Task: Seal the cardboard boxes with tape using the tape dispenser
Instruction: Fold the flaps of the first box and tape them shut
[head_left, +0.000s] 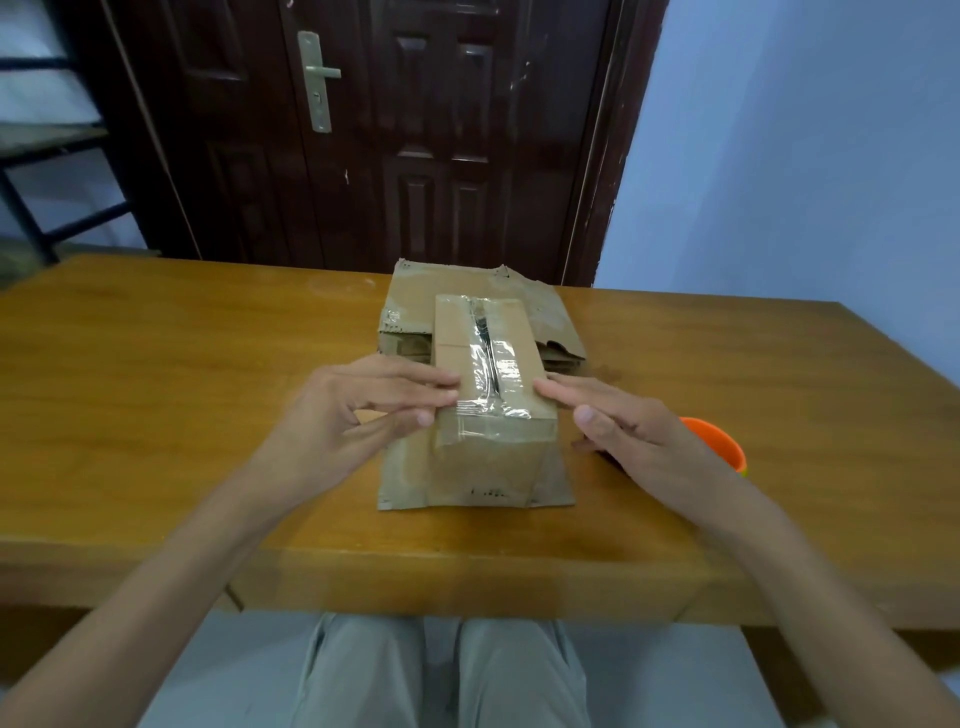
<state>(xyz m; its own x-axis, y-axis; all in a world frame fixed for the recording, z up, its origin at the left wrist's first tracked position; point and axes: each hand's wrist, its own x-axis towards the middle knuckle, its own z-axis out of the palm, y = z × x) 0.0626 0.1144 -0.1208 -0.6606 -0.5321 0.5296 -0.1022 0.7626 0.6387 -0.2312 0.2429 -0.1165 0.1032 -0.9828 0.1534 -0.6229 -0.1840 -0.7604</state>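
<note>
A small cardboard box (488, 364) stands in the middle of the wooden table, with clear tape running along its top seam and down its near face. It sits on flattened cardboard (415, 478) that sticks out in front and behind. My left hand (358, 410) has straight fingers whose tips touch the box's near left top edge. My right hand (623, 421) lies with fingers extended beside the box's right edge, fingertips at the top corner. An orange tape dispenser (719, 441) lies just behind my right hand, mostly hidden by it.
The wooden table (156, 415) runs wide to both sides, its front edge close to my lap. A dark wooden door (415, 130) stands behind the table. A black metal rack (31, 156) is at the far left.
</note>
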